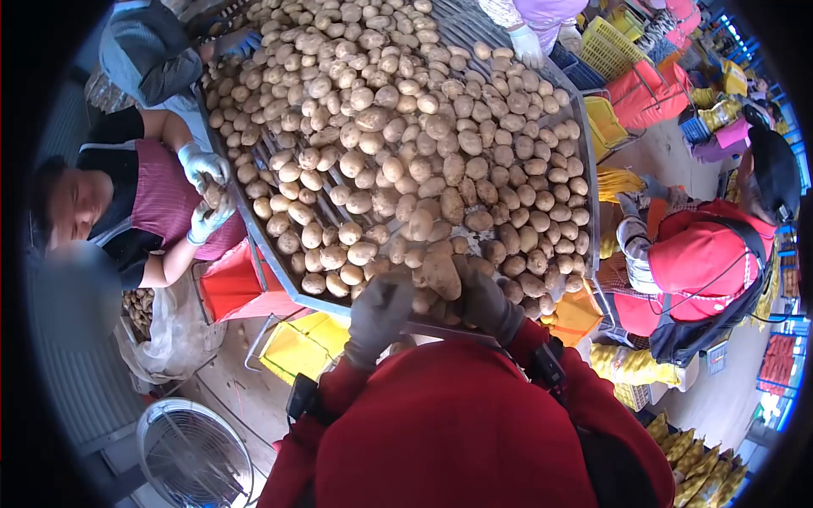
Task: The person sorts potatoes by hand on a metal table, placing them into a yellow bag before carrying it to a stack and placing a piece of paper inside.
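Note:
A broad metal sorting table (292,292) is heaped with tan, soil-marked potatoes (373,118). At its near edge, a large elongated potato (441,274) appears raised between my hands. My right hand (491,309), in a dark grey glove, is against this potato's right side with its fingers curled around it. My left hand (379,315), also in a dark glove, is just left of the potato. Motion smears its fingers, and whether it touches the potato cannot be made out. Several smaller potatoes lie beyond both hands.
On the left, a co-worker's gloved hands (207,190) hold a potato. Another person in red (703,262) stands at right. A yellow crate (301,345) and red container (233,284) sit below the table's left edge. A fan (195,453) stands at lower left.

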A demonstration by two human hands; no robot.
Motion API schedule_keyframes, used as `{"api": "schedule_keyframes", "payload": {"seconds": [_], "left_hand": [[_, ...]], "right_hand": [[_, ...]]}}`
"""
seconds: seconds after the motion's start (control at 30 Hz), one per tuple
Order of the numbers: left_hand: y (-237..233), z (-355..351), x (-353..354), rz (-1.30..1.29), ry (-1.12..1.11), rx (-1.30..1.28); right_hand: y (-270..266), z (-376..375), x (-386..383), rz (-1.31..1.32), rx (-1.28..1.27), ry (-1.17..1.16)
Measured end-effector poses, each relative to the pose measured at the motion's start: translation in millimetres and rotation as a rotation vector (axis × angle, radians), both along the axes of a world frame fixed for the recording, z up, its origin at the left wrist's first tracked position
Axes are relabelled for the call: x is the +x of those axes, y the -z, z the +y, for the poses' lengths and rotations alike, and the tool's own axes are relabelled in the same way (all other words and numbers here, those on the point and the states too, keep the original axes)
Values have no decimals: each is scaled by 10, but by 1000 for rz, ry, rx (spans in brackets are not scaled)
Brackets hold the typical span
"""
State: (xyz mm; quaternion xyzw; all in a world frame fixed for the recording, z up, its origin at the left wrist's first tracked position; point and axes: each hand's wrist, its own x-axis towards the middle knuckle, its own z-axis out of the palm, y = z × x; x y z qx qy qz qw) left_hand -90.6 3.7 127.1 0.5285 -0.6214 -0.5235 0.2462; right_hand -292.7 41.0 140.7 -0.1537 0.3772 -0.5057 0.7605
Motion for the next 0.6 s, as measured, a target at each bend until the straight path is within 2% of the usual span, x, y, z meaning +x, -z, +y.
{"api": "schedule_keyframes", "payload": {"seconds": [0.07, 0.1, 0.17, 0.2, 0.27, 0.3, 0.33, 0.37, 0.4, 0.43, 0.47, 0.53, 0.57, 0.6], "left_hand": [[-223, -12, -97, -256, 110, -125], [-259, -6, -117, -315, 108, -154], [-282, -19, -190, -417, 124, -216], [-215, -11, -230, -528, 88, -272], [458, -31, -41, -264, 112, -520], [734, -123, 109, -384, 198, -682], [932, -197, 123, -480, 19, -576], [1036, -371, 244, -697, 177, -753], [854, -423, 292, -523, -23, -313], [1005, -494, 428, -548, -32, -389], [1135, -456, 587, -433, -50, -344], [1010, -324, 706, -267, -88, -271], [954, -242, 743, -219, -111, -253], [1005, -203, 843, -231, -36, -279]], "right_hand": [[126, 9, 70, -214, -44, -48], [387, 5, 52, -333, -110, -129], [608, 8, 143, -465, -174, -129], [628, 43, 291, -458, -177, -29], [735, 126, 273, 422, -478, -37], [739, 175, 247, 767, -507, -78], [737, 232, 225, 1114, -512, -125], [658, 266, 311, 914, -373, -43], [597, 258, 304, 838, -277, -47], [532, 253, 301, 763, -179, -45], [471, 231, 215, 818, -106, -126], [427, 230, 142, 688, -8, -127], [427, 227, 144, 501, 17, -48], [441, 206, 173, 308, 47, 18]]}}
